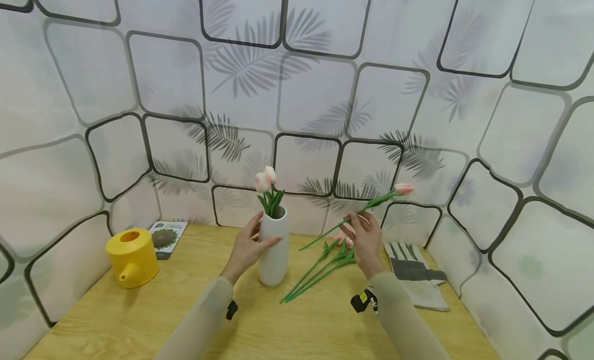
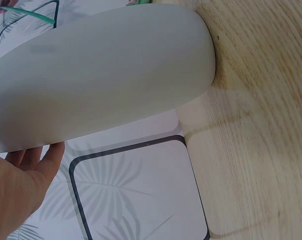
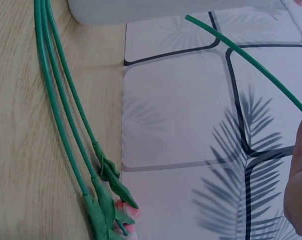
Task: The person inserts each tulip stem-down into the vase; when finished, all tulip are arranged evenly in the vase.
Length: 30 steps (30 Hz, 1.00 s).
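A tall white vase [image 1: 274, 251] stands upright on the wooden table, with pink-and-white tulips [image 1: 263, 182] rising from its mouth. My left hand [image 1: 250, 246] grips the vase around its upper side, thumb across the front; the left wrist view shows the fingers behind the vase body [image 2: 106, 75]. My right hand [image 1: 365, 239] pinches a single pink tulip [image 1: 381, 199] by its green stem, tilted with the bloom up to the right and the stem's lower end pointing toward the vase. Below it, three more tulips [image 1: 315, 277] lie on the table, their stems together in the right wrist view.
At the left is a yellow watering can [image 1: 134, 259], in front of a seed packet or card [image 1: 168, 236] with a plant picture. White-and-grey gloves [image 1: 415, 277] lie at the right. A patterned curtain [image 1: 315, 102] surrounds the table's back and sides.
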### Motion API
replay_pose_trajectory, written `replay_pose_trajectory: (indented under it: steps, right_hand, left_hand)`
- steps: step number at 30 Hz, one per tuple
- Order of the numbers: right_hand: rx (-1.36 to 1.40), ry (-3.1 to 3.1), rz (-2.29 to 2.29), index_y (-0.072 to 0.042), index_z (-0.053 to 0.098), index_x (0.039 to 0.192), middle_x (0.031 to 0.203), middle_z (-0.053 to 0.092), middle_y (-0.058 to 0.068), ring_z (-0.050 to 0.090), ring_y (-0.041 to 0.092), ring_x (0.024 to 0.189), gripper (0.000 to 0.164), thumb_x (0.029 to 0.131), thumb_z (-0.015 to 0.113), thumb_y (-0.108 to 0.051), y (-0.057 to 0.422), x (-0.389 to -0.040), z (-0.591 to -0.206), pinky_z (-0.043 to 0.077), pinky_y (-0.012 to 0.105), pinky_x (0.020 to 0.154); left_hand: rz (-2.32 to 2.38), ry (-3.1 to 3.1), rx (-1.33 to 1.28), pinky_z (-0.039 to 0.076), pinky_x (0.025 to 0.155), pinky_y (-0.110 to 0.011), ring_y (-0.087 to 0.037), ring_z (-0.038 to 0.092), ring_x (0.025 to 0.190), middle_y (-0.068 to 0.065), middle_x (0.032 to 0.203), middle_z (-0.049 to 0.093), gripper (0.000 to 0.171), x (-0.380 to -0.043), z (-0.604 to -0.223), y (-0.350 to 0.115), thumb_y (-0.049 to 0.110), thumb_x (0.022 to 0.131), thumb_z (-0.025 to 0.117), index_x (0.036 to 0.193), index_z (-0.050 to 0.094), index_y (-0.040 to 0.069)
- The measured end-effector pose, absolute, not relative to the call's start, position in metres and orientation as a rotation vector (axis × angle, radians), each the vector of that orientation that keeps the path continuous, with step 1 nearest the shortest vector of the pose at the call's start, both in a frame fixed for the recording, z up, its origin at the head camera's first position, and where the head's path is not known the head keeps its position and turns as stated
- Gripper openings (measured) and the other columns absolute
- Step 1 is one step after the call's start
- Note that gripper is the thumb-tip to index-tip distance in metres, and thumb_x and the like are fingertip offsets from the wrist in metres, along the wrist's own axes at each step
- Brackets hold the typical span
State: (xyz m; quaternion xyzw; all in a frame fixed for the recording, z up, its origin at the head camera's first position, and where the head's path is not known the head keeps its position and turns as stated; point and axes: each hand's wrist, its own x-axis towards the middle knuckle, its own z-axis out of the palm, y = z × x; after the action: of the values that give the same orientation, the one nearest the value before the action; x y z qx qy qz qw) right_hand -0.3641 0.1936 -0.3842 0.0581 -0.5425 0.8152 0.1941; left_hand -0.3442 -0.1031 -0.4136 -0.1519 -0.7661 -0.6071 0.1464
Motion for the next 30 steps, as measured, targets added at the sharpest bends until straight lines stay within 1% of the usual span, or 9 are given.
replay_pose_trajectory:
  steps: [4,10,15,17,19,22,26,30]
  right_hand:
    - [0.217,-1.511,2.276,-0.008,0.056,0.113,0.099,0.066,0.004,0.068,0.016,0.092,0.02,0.096,0.062,-0.017,0.187,-0.365,-0.376,0.058,0.04,0.086]
    - [0.242,-1.43,2.3,-0.007,0.056,0.112,0.1,0.065,0.003,0.067,0.016,0.093,0.014,0.099,0.056,-0.013,0.178,-0.364,-0.36,0.058,0.04,0.087]
    - [0.236,-1.368,2.341,-0.007,0.052,0.113,0.104,0.063,0.004,0.065,0.016,0.097,0.017,0.099,0.056,-0.017,0.175,-0.364,-0.35,0.057,0.039,0.088]
    - [0.226,-1.351,2.353,-0.005,0.05,0.115,0.104,0.063,0.004,0.066,0.016,0.098,0.021,0.099,0.057,-0.018,0.174,-0.363,-0.346,0.057,0.039,0.088]
    - [0.22,-1.343,2.361,-0.005,0.049,0.114,0.105,0.062,0.005,0.066,0.016,0.098,0.022,0.099,0.056,-0.018,0.173,-0.363,-0.342,0.058,0.038,0.087]
    - [0.239,-1.318,2.378,-0.003,0.049,0.115,0.107,0.061,0.006,0.065,0.017,0.098,0.022,0.1,0.055,-0.016,0.17,-0.365,-0.333,0.057,0.037,0.088]
    - [0.256,-1.264,2.41,-0.004,0.051,0.113,0.108,0.06,0.009,0.065,0.018,0.096,0.02,0.098,0.057,-0.016,0.164,-0.369,-0.322,0.057,0.038,0.089]
    - [0.258,-1.232,2.415,-0.006,0.054,0.108,0.112,0.059,0.017,0.064,0.019,0.091,0.016,0.097,0.059,-0.016,0.157,-0.372,-0.314,0.058,0.04,0.088]
  left_hand:
    - [-1.741,-2.223,-0.433,0.046,0.102,-0.056,-0.041,0.052,0.128,-0.023,0.144,0.049,0.083,-0.333,-0.403,-0.101,0.021,0.086,0.078,0.154,0.032,0.009]
    - [-1.737,-2.23,-0.446,0.047,0.102,-0.054,-0.04,0.053,0.127,-0.024,0.143,0.05,0.081,-0.319,-0.39,-0.099,0.02,0.086,0.077,0.153,0.033,0.007]
    - [-1.744,-2.234,-0.443,0.047,0.102,-0.055,-0.041,0.053,0.127,-0.024,0.143,0.05,0.08,-0.316,-0.388,-0.099,0.019,0.087,0.077,0.153,0.033,0.007]
    - [-1.746,-2.242,-0.436,0.047,0.102,-0.055,-0.041,0.053,0.128,-0.024,0.143,0.049,0.08,-0.314,-0.387,-0.098,0.019,0.087,0.077,0.153,0.033,0.006]
    - [-1.74,-2.254,-0.427,0.047,0.102,-0.054,-0.04,0.053,0.128,-0.023,0.144,0.049,0.081,-0.313,-0.386,-0.098,0.02,0.087,0.077,0.153,0.033,0.006]
    - [-1.727,-2.257,-0.427,0.047,0.101,-0.054,-0.04,0.053,0.127,-0.024,0.144,0.049,0.082,-0.312,-0.384,-0.098,0.021,0.087,0.077,0.153,0.032,0.005]
    - [-1.715,-2.258,-0.436,0.047,0.101,-0.054,-0.041,0.053,0.127,-0.024,0.144,0.048,0.082,-0.313,-0.384,-0.098,0.022,0.087,0.077,0.153,0.031,0.006]
    - [-1.712,-2.263,-0.439,0.047,0.102,-0.054,-0.041,0.052,0.128,-0.024,0.145,0.048,0.081,-0.313,-0.384,-0.099,0.023,0.087,0.076,0.153,0.032,0.007]
